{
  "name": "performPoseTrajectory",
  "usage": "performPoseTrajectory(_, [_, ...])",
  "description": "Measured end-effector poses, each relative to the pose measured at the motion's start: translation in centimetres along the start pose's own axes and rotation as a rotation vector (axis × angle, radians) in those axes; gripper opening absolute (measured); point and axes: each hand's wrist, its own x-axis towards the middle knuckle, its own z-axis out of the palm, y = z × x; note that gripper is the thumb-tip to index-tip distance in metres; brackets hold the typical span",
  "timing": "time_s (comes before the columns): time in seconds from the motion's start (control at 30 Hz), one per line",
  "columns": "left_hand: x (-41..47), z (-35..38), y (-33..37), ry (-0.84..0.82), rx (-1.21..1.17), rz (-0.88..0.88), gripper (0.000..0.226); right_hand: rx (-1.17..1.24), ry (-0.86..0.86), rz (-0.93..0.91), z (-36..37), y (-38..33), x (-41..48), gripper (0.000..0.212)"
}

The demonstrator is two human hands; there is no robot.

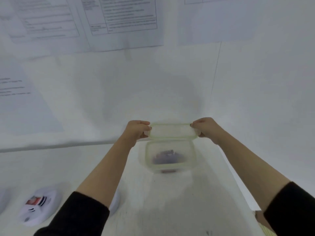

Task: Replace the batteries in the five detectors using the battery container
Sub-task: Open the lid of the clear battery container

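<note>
Broadly, the white table fills the lower view, with printed sheets pinned on the wall behind it. Toward its far right end stands the clear battery container, open at the top, with a dark blurred heap inside that is probably the batteries. Its green-rimmed lid is held level just above the far rim. One white detector lies well apart at the near left, its back facing up and a red-and-white patch showing.

The left hand pinches the lid's left end, and the right hand pinches its right end, fingers curled round the edge. The step looks like moving the lid off or onto the tub; which one cannot be told. It is best kept flat so that it does not catch the light tub. If the lid is coming off, it should go on bare table beside the tub, away from the detector.
</note>
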Motion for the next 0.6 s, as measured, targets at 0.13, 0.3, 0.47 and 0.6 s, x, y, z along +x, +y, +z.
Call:
performPoseTrajectory(0.13, [1.2,0.3,-1.8,0.018,-0.05,-0.082,0.015,0.043,-0.062,0.092,1.4,1.7,1.0,0.023])
performPoseTrajectory(0.3, [-0.1,0.2,-3.6,-0.011,-0.137,-0.123,0.037,0.107,-0.065,0.161,1.9,2.3,-1.2,0.058])
performPoseTrajectory(0.47, [-3.9,-0.9,-5.2,-0.092,-0.097,-0.141,0.056,0.151,-0.105,0.172,1.6,3.6,-5.5,0.069])
performPoseTrajectory(0.6, [-6.4,-0.9,-6.1,-0.078,-0.075,-0.096,0.056,0.064,-0.05,0.099,1.8,4.5,-8.0,0.065])
